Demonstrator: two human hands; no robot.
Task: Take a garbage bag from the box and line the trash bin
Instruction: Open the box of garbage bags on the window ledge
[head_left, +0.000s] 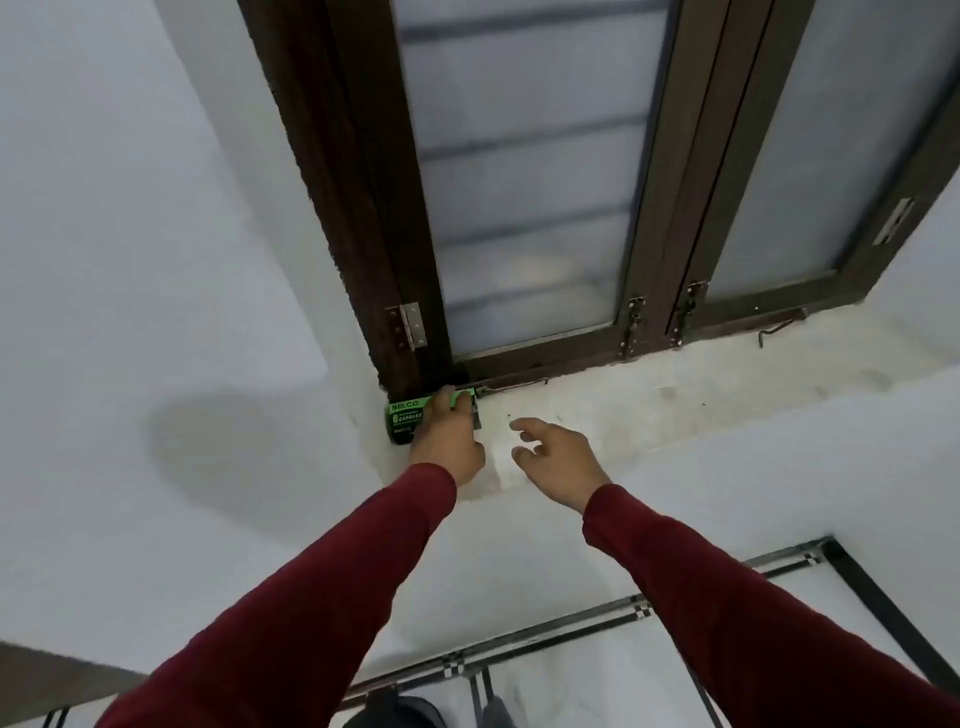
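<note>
A small green and black garbage bag box (404, 418) stands on the white window sill (675, 395), tucked into the left corner against the dark wooden frame. My left hand (448, 441) is wrapped over the box's right side, with the fingers on its top edge. My right hand (558, 460) hovers just to the right above the sill, fingers spread, holding nothing. Both arms wear dark red sleeves. The trash bin is not clearly in view.
A closed frosted window (524, 208) with a brown frame and metal latches (631, 327) rises behind the sill. White walls stand to either side. Below lies tiled floor (597, 686) with dark border lines, and a dark object (395, 714) at the bottom edge.
</note>
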